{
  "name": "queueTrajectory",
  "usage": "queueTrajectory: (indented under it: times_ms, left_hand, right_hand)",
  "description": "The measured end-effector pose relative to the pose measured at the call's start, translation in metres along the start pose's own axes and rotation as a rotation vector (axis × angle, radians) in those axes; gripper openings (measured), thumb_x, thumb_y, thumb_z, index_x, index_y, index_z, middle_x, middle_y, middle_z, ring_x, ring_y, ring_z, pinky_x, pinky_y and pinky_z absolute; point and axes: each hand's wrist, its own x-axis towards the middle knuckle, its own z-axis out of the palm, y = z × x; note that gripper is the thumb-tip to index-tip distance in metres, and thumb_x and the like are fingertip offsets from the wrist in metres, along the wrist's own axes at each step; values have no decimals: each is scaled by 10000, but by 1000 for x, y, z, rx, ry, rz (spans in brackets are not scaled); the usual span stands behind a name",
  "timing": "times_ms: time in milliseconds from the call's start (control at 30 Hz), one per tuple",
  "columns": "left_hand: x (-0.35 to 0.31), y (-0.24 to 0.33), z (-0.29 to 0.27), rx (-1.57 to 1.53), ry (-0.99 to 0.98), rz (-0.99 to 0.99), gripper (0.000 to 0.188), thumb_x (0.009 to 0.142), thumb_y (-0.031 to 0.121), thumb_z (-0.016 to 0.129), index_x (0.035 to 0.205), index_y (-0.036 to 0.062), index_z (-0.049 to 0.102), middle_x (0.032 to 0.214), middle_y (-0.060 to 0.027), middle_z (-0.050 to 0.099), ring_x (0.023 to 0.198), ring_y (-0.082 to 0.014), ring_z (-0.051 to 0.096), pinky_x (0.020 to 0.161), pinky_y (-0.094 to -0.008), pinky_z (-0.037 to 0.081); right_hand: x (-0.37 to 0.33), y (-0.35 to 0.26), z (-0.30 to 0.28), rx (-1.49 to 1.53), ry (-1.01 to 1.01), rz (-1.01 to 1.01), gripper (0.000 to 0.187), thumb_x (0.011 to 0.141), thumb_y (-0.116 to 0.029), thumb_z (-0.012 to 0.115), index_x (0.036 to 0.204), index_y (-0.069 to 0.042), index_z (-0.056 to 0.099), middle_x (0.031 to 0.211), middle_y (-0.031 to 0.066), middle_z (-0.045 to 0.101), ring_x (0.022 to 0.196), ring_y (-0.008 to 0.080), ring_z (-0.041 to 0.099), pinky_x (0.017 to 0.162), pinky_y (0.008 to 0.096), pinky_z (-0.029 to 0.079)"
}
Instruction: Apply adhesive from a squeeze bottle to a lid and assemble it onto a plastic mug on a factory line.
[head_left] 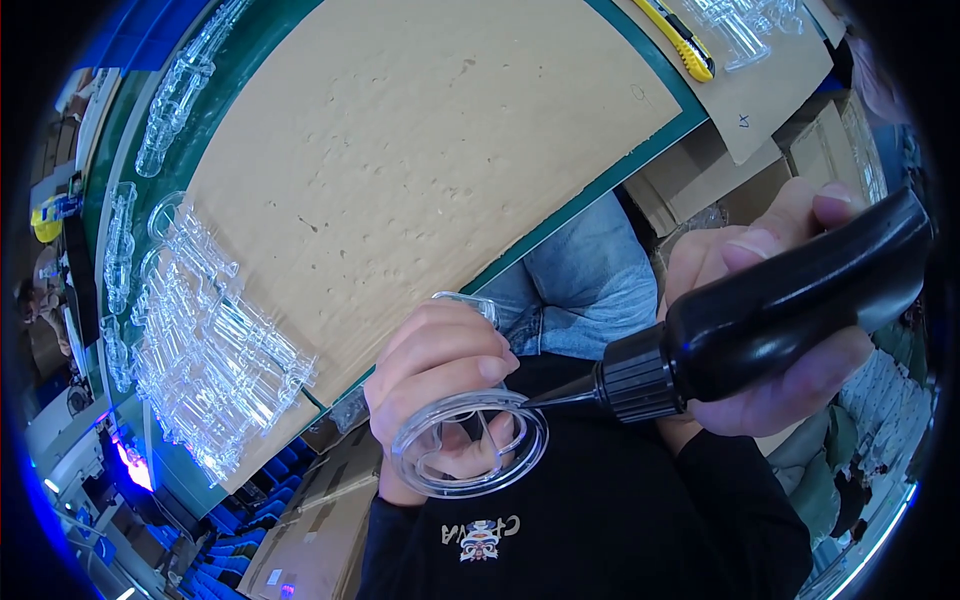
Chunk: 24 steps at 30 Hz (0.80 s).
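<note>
Item: clear plastic ring part (470,445), gripped in my left hand (435,365), fingers curled through it, over lap. My right hand (770,330) closed round black-handled tool (770,315), tip at ring rim. Best kept steady, tip light. Cardboard sheet (420,150) bare; clear parts pile (215,340) left edge.

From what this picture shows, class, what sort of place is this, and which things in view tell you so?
Probably a small assembly workshop. A bench covered with cardboard holds rows of identical clear plastic parts, a yellow utility knife lies nearby, and the right hand works a black-handled tool.
</note>
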Motion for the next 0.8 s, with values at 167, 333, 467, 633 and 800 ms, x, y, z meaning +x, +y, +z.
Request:
queueTrajectory:
  times_ms: [167, 333, 467, 633, 800]
  left_hand:
    - [0, -1, 2, -5, 26, 9, 268, 714, 157, 706, 950, 55, 633, 830, -102, 650, 730, -246, 596, 674, -368, 498]
    - [0, -3, 3, -4, 39, 29, 271, 716, 153, 704, 957, 57, 629, 829, -103, 648, 725, -244, 595, 671, -366, 498]
    - [0, -1, 3, -8, 48, 15, 275, 714, 152, 704, 960, 57, 627, 827, -104, 646, 720, -242, 594, 668, -367, 499]
    - [0, -2, 2, -5, 41, 15, 281, 714, 154, 704, 966, 57, 624, 840, -103, 647, 719, -241, 593, 666, -369, 500]
    - [-1, -2, 1, -24, 42, 1, 317, 703, 158, 714, 990, 58, 627, 863, -97, 648, 735, -242, 593, 670, -367, 495]
  right_hand:
    - [0, -3, -3, -19, 27, -4, 545, 923, -357, 592, 1331, -90, 349, 1108, 142, 592, 593, 100, 606, 487, 155, 441]
    - [0, -3, 1, -37, 52, -6, 531, 920, -353, 592, 1320, -93, 357, 1093, 136, 595, 596, 100, 601, 496, 162, 446]
    - [2, 2, 5, -48, 72, -6, 521, 918, -349, 593, 1311, -97, 363, 1080, 131, 597, 598, 101, 597, 504, 168, 450]
    - [5, 5, 8, -71, 98, -9, 507, 915, -345, 594, 1300, -101, 371, 1065, 125, 600, 600, 101, 592, 514, 175, 454]
    - [-6, -12, 5, -85, 120, -8, 493, 913, -341, 594, 1288, -105, 379, 1049, 118, 602, 602, 101, 587, 523, 182, 459]
